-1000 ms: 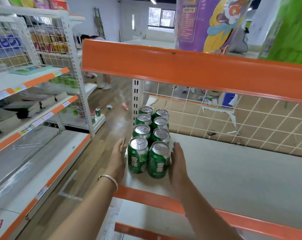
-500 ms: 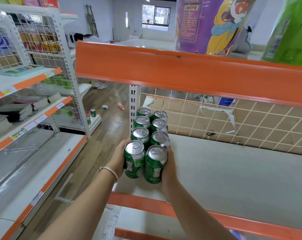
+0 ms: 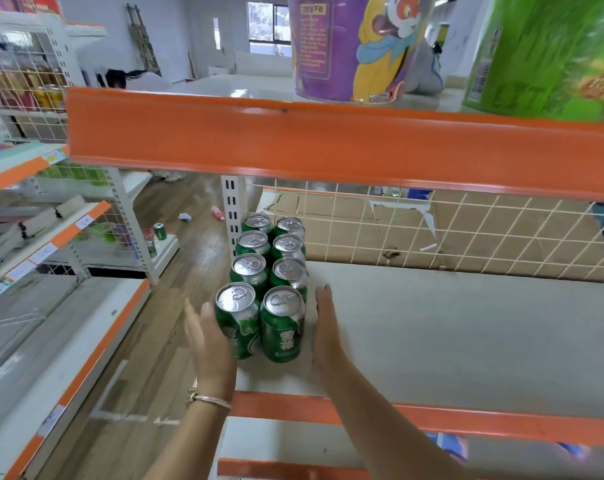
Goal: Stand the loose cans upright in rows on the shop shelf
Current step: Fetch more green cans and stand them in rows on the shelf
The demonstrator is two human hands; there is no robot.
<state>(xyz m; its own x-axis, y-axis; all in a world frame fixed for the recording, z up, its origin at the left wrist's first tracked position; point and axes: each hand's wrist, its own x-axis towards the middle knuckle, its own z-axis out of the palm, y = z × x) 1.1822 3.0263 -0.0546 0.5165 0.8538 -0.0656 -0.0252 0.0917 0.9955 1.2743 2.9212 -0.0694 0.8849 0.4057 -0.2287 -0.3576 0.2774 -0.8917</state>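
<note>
Several green cans stand upright in two rows at the left end of the white shelf (image 3: 449, 327) with an orange front lip. The front left can (image 3: 239, 327) and the front right can (image 3: 282, 329) are nearest me. My left hand (image 3: 208, 344) is flat, with straight fingers against the left side of the front left can. My right hand (image 3: 328, 336) is flat just right of the front right can, with a small gap between them. Neither hand holds anything.
An orange shelf edge (image 3: 328, 147) runs overhead with a purple tub (image 3: 352, 46) and a green pack (image 3: 550, 53) on top. A wire grid back panel (image 3: 466, 233) closes the shelf. Another shelving unit (image 3: 51, 237) stands left across a wooden aisle floor.
Half a second ago both hands squeezed the front two cans together. Now the fingers are straight and the right hand has drawn slightly away from the cans.
</note>
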